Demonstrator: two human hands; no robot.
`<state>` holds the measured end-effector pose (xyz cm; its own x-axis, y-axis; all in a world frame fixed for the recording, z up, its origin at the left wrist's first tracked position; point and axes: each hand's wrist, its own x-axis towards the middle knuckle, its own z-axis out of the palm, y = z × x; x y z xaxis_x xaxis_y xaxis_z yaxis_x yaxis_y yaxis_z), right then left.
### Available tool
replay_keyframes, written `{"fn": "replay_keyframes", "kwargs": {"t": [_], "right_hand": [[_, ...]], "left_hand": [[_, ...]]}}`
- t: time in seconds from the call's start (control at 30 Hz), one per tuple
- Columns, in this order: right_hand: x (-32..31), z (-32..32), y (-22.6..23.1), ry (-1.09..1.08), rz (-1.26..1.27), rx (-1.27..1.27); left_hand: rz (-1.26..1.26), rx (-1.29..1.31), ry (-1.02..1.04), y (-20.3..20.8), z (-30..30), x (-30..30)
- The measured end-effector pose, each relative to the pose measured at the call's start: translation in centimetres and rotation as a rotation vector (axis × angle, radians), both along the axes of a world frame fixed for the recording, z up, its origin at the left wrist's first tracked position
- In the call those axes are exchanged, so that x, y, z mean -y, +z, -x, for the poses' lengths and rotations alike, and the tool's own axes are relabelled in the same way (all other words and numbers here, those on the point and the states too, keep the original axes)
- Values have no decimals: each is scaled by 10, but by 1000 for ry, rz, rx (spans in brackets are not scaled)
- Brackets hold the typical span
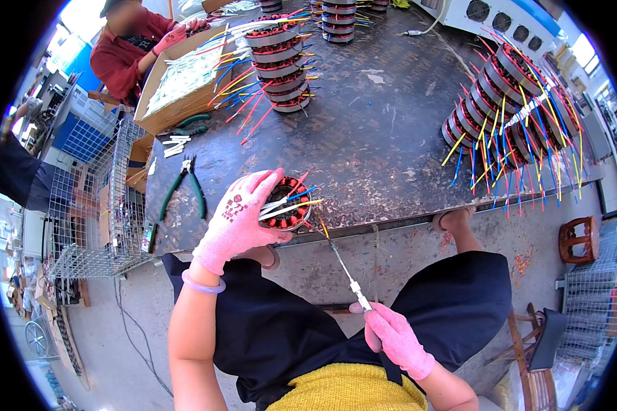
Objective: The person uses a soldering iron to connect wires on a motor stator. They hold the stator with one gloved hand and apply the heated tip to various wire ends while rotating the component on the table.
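A pink-gloved left hand of mine [238,222] is wrapped round a small ring-shaped motor stator [299,194] with red windings, at the table's near edge. Red, blue and yellow wires and several white sleeves stick out of its open centre and rim. My right hand [397,335], gloved in pink too, grips a slim torch-like tool [354,282] with a white fitting and a thin metal rod. Its orange tip, perhaps a flame, points up and left beside the stator's right rim. Whether the tip touches a wire cannot be made out.
Green-handled pliers [186,188] and short white sleeves [176,145] lie on the dark table [370,130]. Stator stacks [279,65] stand behind; another leans at right [504,103]. A cardboard box [159,122] holds white sleeves. A co-worker [127,51] sits far left beyond wire baskets [99,185].
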<state>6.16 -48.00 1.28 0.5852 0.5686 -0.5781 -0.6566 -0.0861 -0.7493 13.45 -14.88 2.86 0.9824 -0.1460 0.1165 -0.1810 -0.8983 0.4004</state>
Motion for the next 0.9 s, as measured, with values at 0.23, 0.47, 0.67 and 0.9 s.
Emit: {"fn": "replay_keyframes", "kwargs": {"t": [0.23,0.47,0.67,0.9], "right_hand": [[-1,0,2,3,2,17],[0,1,-2,-20,-37,-40],[0,-1,2,-9,-16,-46],[1,0,0,-9,5,-50]], "left_hand": [[-2,-4,5,-2,0,-1],[1,-29,20,3,-1,4],[-21,-40,37,6,1,7],[-16,-42,29,4,0,5]]}}
